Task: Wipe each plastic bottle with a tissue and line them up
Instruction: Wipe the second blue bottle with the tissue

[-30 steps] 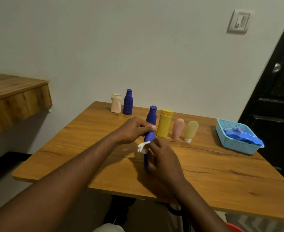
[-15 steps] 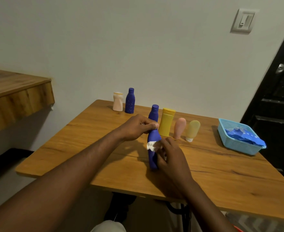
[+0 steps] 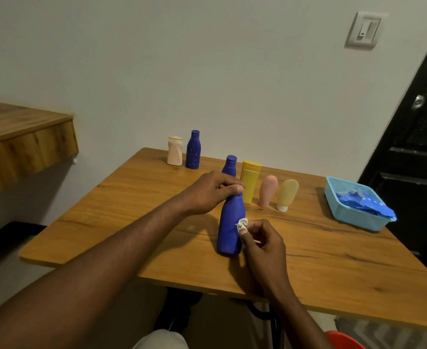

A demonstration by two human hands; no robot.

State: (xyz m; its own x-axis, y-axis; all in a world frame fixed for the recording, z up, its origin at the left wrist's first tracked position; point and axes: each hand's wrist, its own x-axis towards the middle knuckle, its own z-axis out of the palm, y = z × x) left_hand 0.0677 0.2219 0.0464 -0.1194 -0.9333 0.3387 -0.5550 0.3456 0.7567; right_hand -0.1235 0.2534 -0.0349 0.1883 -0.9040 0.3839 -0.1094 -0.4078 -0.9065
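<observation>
The left hand (image 3: 211, 191) hides the neck of the blue bottle (image 3: 230, 230). The right hand (image 3: 264, 244) covers most of the tissue (image 3: 242, 222).

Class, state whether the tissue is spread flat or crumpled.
Crumpled: the tissue is a bunched wad pinched in the right hand against the held blue bottle.

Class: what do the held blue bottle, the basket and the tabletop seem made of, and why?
Held blue bottle: likely matte plastic, uniform colour, no glare. Basket: light blue plastic, moulded mesh walls. Tabletop: wood or wood-look laminate; grain and knots show.
</observation>
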